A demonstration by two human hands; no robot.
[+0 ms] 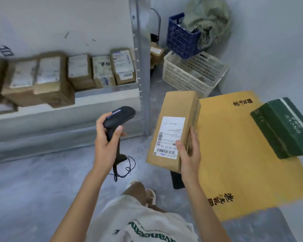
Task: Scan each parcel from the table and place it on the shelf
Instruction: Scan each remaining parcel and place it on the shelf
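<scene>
Shelf (pixel 103 95) left of the table (pixel 243 154), a row of labelled cardboard boxes (pixel 80 70) on it. Table has a yellow cover; green box (pixel 283 126) at its far right. Brown parcel (pixel 173 130) at the table's left edge: long carton, white barcode label facing up. Right hand (pixel 189 154) grips its near right corner, thumb on the label. Left hand (pixel 107 140), left of the table, is wrapped round the black scanner (pixel 117 123) handle.

Brown labelled parcel (pixel 173 126) held label-up beside black scanner (pixel 118 119).
</scene>
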